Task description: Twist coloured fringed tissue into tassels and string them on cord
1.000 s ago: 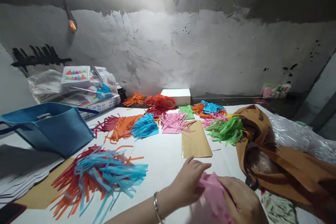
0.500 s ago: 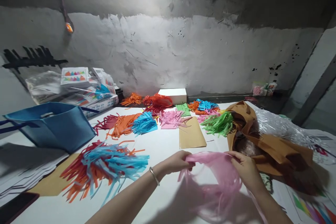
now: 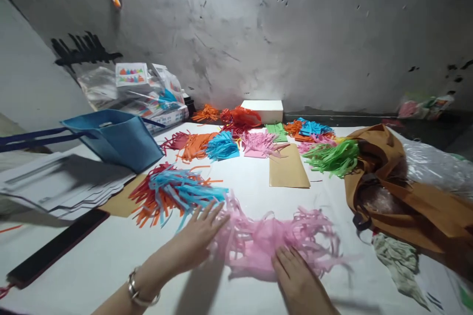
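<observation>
A sheet of pink tissue paper point(image 3: 260, 243) with fringe cut along both ends lies spread on the white table in front of me. My left hand point(image 3: 197, 234) has its fingers apart at the left fringe, some strands near the fingertips; whether it touches them I cannot tell. Flat on the lower middle of the sheet rests my right hand point(image 3: 295, 270), fingers stretched out side by side. Just beyond my left hand is a pile of red, orange and blue fringed tissue tassels point(image 3: 172, 189).
A blue bag point(image 3: 114, 138), stacked papers point(image 3: 59, 182) and a dark phone point(image 3: 57, 246) lie left. Folded brown paper point(image 3: 290, 167) and several coloured tassels, one green point(image 3: 334, 157), line the back. A brown bag point(image 3: 391, 197) and crumpled cloth point(image 3: 397, 261) stand right.
The pink tissue paper, earlier held up bunched between both hands, now lies spread on the table. Both hands have let go of its edge and flattened; my left hand moved left. The view has shifted.
</observation>
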`<state>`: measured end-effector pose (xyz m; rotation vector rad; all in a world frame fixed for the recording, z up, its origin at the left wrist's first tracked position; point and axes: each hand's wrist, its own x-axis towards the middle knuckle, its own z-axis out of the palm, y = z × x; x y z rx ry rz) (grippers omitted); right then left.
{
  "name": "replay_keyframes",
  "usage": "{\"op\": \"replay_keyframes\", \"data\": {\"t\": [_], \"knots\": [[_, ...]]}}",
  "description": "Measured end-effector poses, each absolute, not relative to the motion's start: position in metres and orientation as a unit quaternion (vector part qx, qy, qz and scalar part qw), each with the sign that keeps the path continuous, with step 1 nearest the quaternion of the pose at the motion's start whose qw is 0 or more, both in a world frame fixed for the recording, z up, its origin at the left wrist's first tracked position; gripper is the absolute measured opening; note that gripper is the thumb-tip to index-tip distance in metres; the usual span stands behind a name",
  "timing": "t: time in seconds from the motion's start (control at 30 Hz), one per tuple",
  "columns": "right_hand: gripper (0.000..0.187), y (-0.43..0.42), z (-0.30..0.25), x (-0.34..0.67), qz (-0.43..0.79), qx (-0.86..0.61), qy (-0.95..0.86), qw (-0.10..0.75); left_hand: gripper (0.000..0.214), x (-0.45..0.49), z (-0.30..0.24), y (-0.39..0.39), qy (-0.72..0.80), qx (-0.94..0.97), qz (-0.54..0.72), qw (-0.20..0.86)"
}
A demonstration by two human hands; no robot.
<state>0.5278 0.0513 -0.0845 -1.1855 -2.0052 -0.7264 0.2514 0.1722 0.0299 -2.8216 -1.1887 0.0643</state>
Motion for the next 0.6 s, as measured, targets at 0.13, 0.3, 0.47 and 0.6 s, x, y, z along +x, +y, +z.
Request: {"op": "replay_keyframes", "data": {"t": [0.13, 0.3, 0.47, 0.6], "knots": [[0.037, 0.052, -0.114, 0.524, -0.250, -0.465, -0.768, 0.363, 0.083, 0.286, 0.020, 0.117, -0.227, -0.965, -0.034, -0.126], [0.035, 0.044, -0.120, 0.526, -0.216, -0.531, -0.755, 0.318, 0.080, 0.342, -0.021, 0.109, -0.230, -0.964, -0.029, -0.129], [0.053, 0.041, -0.110, 0.548, -0.217, -0.639, -0.714, 0.185, 0.087, 0.340, -0.058, 0.126, -0.274, -0.958, -0.025, -0.077], [0.050, 0.033, -0.101, 0.601, -0.231, -0.690, -0.662, 0.180, 0.092, 0.332, -0.067, 0.124, -0.276, -0.957, -0.037, -0.080]]}}
